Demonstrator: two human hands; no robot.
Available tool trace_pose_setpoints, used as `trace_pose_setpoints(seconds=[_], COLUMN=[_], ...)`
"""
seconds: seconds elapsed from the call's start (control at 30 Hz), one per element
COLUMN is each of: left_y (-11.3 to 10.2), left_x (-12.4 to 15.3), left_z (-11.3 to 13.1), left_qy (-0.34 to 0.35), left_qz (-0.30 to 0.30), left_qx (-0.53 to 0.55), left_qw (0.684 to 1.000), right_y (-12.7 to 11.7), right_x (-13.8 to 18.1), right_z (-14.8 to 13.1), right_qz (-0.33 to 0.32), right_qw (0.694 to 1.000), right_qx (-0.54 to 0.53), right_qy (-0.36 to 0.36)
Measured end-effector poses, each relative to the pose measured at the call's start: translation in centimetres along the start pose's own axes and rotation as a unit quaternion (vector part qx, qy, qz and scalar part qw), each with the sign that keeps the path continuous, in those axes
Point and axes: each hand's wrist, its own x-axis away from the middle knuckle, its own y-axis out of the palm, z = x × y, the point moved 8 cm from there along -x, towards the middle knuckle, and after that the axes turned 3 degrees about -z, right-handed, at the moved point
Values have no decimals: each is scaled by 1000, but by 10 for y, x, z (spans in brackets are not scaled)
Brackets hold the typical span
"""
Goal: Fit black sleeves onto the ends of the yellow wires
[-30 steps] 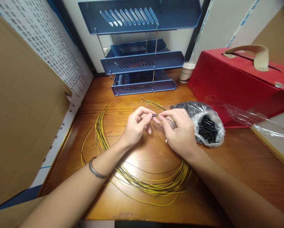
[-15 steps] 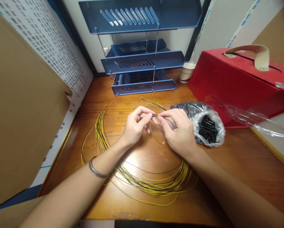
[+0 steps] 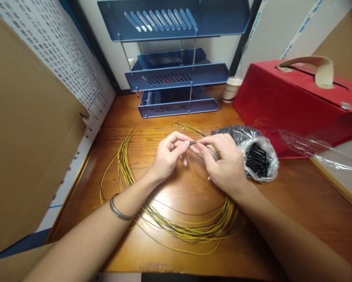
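A small black tube [image 3: 192, 143] is pinched between the thumb and index finger of my left hand [image 3: 172, 152]. Just to its right, my right hand [image 3: 223, 158] has its fingers closed on a thin wire, the tip of which is too small to make out. From between the hands a wire loop [image 3: 193, 168] hangs down over the table. Below and around both arms lies a big coil of yellow and black wires [image 3: 182, 231]. Close beyond my right hand stands an open clear plastic bag [image 3: 274, 168], filled with black tubes [image 3: 256, 159] like the one I hold.
A blue tiered file tray [image 3: 176, 80] stands at the back of the wooden table [image 3: 264, 223]. Beside it is a paper cup [image 3: 231, 90]. On the right sits a red box [image 3: 293, 105] with a beige handle, clear film lying against it. A cardboard panel [image 3: 31, 129] borders the left.
My right hand has shifted slightly right, and the wire loop's white end has moved right and down with it. My left hand stays nearly still, holding the tube.
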Motion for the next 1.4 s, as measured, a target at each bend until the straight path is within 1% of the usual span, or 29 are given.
trace_pose_setpoints(seconds=[0.13, 0.33, 0.5, 0.6, 0.67, 0.77, 0.9, 1.0, 1.1, 1.2, 1.4], left_y=[-3, 2, -5, -5, -4, -4, -8, -14, -17, -15, -6], left_x=[0, 0, 0, 0, 0, 0, -2, -2, -2, -1, -1], left_z=[1, 2, 1, 0, 1, 5, 10, 9, 9, 10, 10], left_qy=[8, -1, 8, 10, 12, 20, 35, 35, 33, 33, 42], left_qz=[18, 2, 21, 9, 6, 28, 68, 98, 113, 106, 58], left_qx=[-4, 0, 15, 35, 20, -15, -35, -55, -66, -78, -63], left_qw=[1000, 1000, 1000, 999, 1000, 999, 996, 993, 991, 991, 995], right_y=[1, 1, 2, 2, 2, 2, 0, -1, 1, 3, 5], right_x=[0, 0, 2, 2, 3, 2, 1, 1, 3, 4, 5], right_z=[4, 0, 4, 8, 9, 9, 7, 7, 6, 3, -1], right_qz=[-6, -9, -10, -8, -5, -1, 6, 9, 3, -5, -1], right_qw=[1000, 1000, 1000, 999, 999, 999, 999, 999, 999, 999, 999], right_qx=[16, 1, 11, 8, 4, -6, -8, 1, -8, -13, -23], right_qy=[12, -13, 12, 31, 42, 45, 45, 47, 39, 31, 34])
